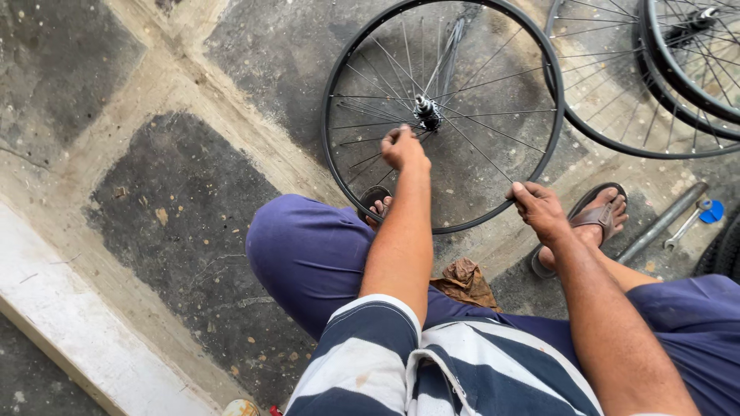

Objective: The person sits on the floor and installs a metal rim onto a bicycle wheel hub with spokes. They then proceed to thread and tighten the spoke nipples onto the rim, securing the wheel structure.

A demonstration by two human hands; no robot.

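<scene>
My left hand (403,147) pinches a spoke just below the hub (426,112) of the wheel (442,115) standing before me. My right hand (538,208) grips the rim, lower right of the hub.

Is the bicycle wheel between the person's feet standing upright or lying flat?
Upright. The wheel stands on its rim on the concrete floor; the right hand steadies the rim.

Navy-and-white striped shirt (401,362), purple-blue trousers (308,250), brown sandals (597,212), bare forearms.
</scene>
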